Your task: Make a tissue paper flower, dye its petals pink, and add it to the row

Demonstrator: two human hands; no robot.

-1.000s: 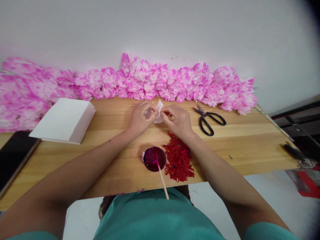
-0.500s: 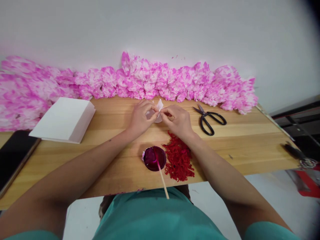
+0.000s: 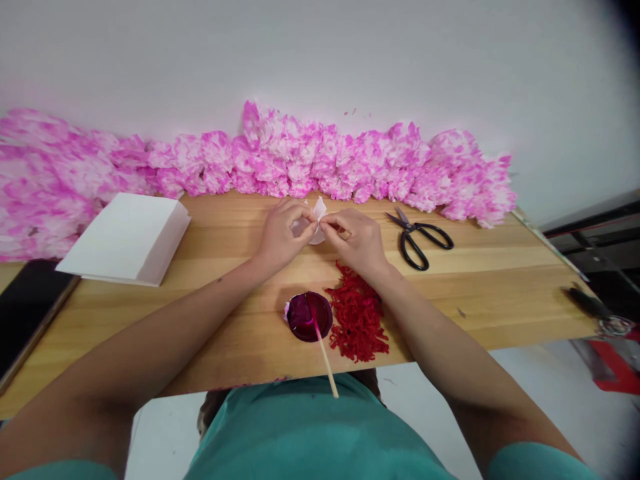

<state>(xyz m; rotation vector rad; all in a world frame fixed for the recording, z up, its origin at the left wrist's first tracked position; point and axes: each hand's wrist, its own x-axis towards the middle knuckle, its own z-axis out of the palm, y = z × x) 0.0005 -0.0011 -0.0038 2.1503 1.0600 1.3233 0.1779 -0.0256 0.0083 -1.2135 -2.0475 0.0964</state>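
A small piece of thin white paper (image 3: 321, 207) is pinched between my two hands above the far middle of the table. My left hand (image 3: 284, 230) grips it from the left with thumb and forefinger. From the right, my right hand (image 3: 356, 239) pinches it at nearly the same spot, fingertips almost touching the left ones. Part of the paper shows above and below the fingers; the rest is hidden. Nearer me sits a round dish of dark magenta liquid (image 3: 300, 319), with a wooden stick (image 3: 327, 365) resting in it. A heap of red crinkled strands (image 3: 358, 323) lies beside the dish.
Black-handled scissors (image 3: 414, 240) lie right of my hands. A thick stack of white paper (image 3: 117, 240) stands at left, next to a dark phone-like slab (image 3: 30, 310). Pink-and-white paper flowers (image 3: 340, 160) line the wall. Keys (image 3: 616, 326) lie by the right edge.
Almost nothing differs. The fingers of my right hand have shifted slightly at the pinch, while both hands stay in the same place on the paper.
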